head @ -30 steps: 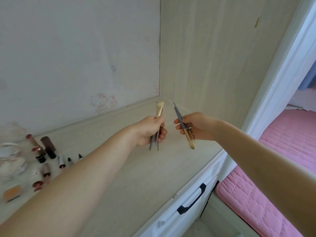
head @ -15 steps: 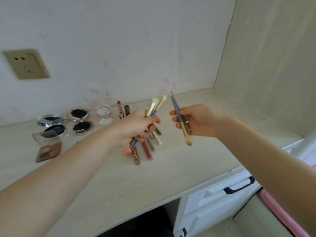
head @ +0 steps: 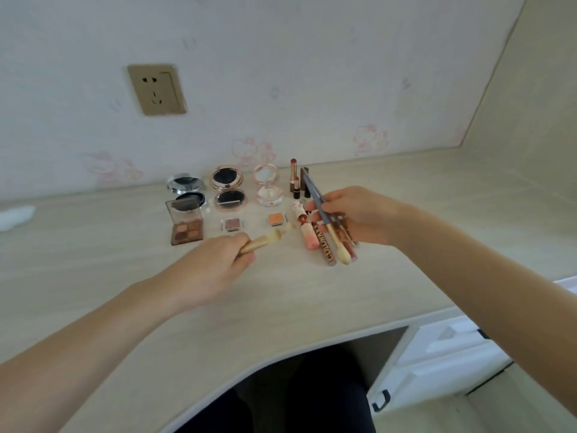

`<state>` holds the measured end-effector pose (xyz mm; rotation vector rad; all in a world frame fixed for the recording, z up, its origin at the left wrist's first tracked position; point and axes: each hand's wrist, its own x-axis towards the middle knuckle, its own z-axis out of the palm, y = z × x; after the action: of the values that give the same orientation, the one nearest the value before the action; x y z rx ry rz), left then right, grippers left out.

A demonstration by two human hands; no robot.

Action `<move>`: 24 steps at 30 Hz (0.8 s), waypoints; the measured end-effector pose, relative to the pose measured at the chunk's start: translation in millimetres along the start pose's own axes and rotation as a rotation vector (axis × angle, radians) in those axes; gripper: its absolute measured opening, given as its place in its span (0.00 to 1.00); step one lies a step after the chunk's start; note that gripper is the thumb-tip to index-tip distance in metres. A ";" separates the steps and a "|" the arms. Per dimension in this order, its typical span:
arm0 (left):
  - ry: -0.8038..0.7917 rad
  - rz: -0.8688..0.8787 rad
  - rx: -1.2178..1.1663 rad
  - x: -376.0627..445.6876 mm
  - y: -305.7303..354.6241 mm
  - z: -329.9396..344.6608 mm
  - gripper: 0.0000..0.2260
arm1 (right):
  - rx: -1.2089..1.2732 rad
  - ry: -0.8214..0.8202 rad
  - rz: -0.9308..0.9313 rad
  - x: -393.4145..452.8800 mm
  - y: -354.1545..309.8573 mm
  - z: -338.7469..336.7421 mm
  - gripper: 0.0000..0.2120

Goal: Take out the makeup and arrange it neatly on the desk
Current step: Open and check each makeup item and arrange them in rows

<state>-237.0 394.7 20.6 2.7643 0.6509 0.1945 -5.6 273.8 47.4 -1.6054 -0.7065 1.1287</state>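
Observation:
My left hand (head: 215, 264) grips makeup brushes (head: 268, 238) with gold ferrules and pale bristles pointing right, low over the desk (head: 93, 276). My right hand (head: 356, 215) holds a grey-handled brush (head: 318, 204), its pale tip (head: 345, 257) pointing down at the desk. Under the right hand lie a pink tube (head: 309, 235) and a brown patterned tube (head: 324, 245). Behind them stand lipsticks (head: 294, 178). Open compacts (head: 226, 189), a clear pink compact (head: 267, 185), an eyeshadow palette (head: 185, 228) and two small shadow pans (head: 232, 224) sit in rows at the left.
A wall socket (head: 156, 89) is above the desk. Something white (head: 15, 215) lies at the far left edge. White drawers with dark handles (head: 381, 400) are at the lower right. My dark-clothed legs (head: 296, 395) are under the desk's curved front edge.
The view swung left from the corner to the laid-out makeup. My left hand dropped toward the desk and tilted its brushes sideways. My right hand moved over the tubes.

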 end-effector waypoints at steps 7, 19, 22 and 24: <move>-0.076 0.002 0.294 -20.4 -20.8 20.3 0.13 | -0.154 -0.061 -0.023 7.1 -3.9 36.9 0.12; 0.174 0.198 0.237 -40.7 -21.6 26.8 0.13 | -0.566 -0.045 -0.106 8.3 -5.4 51.4 0.12; 0.236 0.256 0.203 -44.3 -21.4 30.7 0.09 | -0.572 -0.057 -0.118 9.7 -6.1 51.1 0.13; 0.254 0.280 0.226 -40.8 -22.0 33.6 0.08 | -0.586 -0.060 -0.120 10.5 -7.7 51.8 0.13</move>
<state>-275.8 386.5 -20.8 3.0726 0.3565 0.5725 -48.4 305.9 48.3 -1.9814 -1.2383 0.9301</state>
